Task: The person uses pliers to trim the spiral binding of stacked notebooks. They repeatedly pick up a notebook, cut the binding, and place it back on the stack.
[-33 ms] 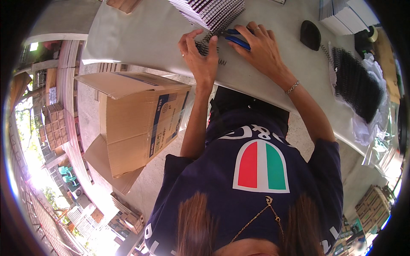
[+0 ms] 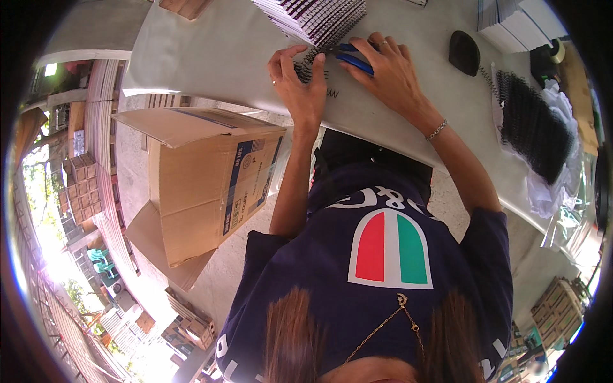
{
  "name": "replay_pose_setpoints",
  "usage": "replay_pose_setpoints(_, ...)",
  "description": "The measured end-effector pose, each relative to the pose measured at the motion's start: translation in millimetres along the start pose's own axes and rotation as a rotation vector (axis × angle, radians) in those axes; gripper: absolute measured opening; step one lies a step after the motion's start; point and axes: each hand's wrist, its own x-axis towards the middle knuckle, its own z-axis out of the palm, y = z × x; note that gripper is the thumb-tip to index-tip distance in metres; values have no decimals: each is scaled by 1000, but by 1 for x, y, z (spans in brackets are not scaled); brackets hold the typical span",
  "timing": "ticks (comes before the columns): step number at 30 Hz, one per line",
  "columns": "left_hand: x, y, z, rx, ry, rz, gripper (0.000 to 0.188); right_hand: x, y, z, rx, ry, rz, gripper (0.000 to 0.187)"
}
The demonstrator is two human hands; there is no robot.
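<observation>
My right hand [image 2: 391, 64] is closed around the blue handles of a pair of cutting pliers [image 2: 355, 62]. The dark jaws point left, at a black plastic spiral coil [image 2: 313, 56]. Across from it, my left hand [image 2: 299, 83] is curled around the coil, which fills the gap between thumb and fingers. A loose bit of coil [image 2: 332, 93] lies on the table beside my left thumb. Just beyond both hands stands a stack of spiral-bound books [image 2: 313, 20] with black coils along the edge. How firmly my left fingers press the coil is hard to see.
On the right of the grey table [image 2: 211, 57] lie a dark rounded object [image 2: 464, 53], a heap of black coils [image 2: 535, 127] on white plastic, and stacked paper [image 2: 520, 24]. A brown block [image 2: 186, 7] is far left. An open cardboard box [image 2: 191, 185] stands left of me.
</observation>
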Motion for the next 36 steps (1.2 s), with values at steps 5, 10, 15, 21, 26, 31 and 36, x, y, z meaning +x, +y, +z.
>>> replay_pose_setpoints(5, -2, -3, 5, 89, -3, 6, 24, 2, -1, 6, 32, -18, 2, 39)
replay_pose_setpoints(10, -2, -4, 2, 98, -6, -12, 21, 4, -10, -4, 114, -157, 164, 37)
replay_pose_setpoints(15, -4, 6, 2, 36, 48, -86, 29, -7, 2, -5, -20, -21, 34, 38)
replay_pose_setpoints(21, -5, 4, 2, 176, -17, -26, 30, -4, -2, 3, -32, -21, 13, 41)
replay_pose_setpoints(26, -6, 5, 6, 201, -22, -35, 23, -2, 2, 13, -6, 5, -22, 36)
replay_pose_setpoints(31, -7, -3, 1, 166, -25, -19, 25, -1, -8, 1, 41, -121, 110, 33)
replay_pose_setpoints(36, -6, 7, 4, 145, 15, -51, 30, -9, -1, -2, -102, 26, 5, 37)
